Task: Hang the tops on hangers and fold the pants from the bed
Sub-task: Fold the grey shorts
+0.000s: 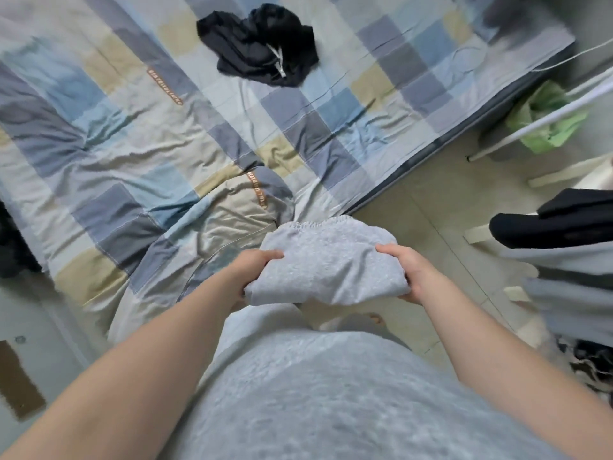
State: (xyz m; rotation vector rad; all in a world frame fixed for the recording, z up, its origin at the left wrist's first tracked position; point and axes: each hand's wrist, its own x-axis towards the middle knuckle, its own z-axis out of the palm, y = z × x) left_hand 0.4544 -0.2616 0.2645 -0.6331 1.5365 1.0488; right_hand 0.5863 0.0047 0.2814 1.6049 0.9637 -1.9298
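Folded grey fleece pants (pixel 326 260) sit between both hands — left hand (pixel 255 270) grasping the nine o'clock end, right hand (pixel 409 272) the three o'clock — checked bed (pixel 132 134) nearest the left

Folded grey pants (pixel 326 260): thick soft bundle, elastic waistband at far edge, held up just off the bed (pixel 132 134) near its corner. A black garment (pixel 262 44), possibly drawstring pants, lies crumpled farther up the bed.

Bed (pixel 99 134) middle open — black garment (pixel 258 44) far side.
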